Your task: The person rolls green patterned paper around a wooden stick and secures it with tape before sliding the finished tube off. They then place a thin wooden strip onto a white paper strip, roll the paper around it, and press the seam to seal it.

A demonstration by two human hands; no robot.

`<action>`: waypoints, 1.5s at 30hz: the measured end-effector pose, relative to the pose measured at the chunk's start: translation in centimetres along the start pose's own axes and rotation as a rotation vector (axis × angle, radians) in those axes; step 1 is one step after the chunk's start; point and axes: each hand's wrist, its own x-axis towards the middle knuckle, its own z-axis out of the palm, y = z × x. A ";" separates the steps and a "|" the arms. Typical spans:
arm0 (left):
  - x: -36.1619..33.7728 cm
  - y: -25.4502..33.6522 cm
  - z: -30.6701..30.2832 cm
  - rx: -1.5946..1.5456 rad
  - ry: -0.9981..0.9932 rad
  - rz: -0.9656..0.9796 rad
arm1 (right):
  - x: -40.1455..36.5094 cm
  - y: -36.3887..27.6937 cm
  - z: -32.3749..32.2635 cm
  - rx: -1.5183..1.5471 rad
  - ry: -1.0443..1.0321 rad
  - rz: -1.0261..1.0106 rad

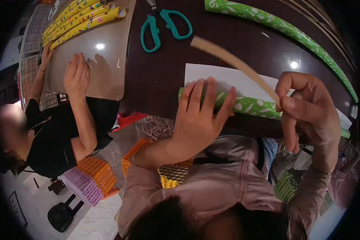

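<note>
My left hand (200, 110) lies with its fingers spread over a roll of green patterned wrapping paper (252, 106) at the table's near edge. White paper (224, 74), likely its reverse side, extends flat beyond the roll. Between thumb and fingers, my right hand (310, 108) pinches one end of a narrow tan strip (236, 62). The strip slants up and leftward above the white paper, its free end towards the scissors. The roll's right part passes behind my right hand. Teal-handled scissors (164, 30) rest farther back on the dark table (152, 76).
A longer green patterned roll (284, 30) curves along the back right, with thin brown strips (328, 28) beyond it. On the left, a person (48, 140) rests hands on a beige board (104, 76) beside several yellow patterned rolls (88, 26). Orange and purple baskets (94, 176) stand below.
</note>
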 end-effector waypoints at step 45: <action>-0.2 1.2 0.3 0.007 -0.008 -0.143 | 9.1 4.3 -0.7 -0.939 0.184 -0.283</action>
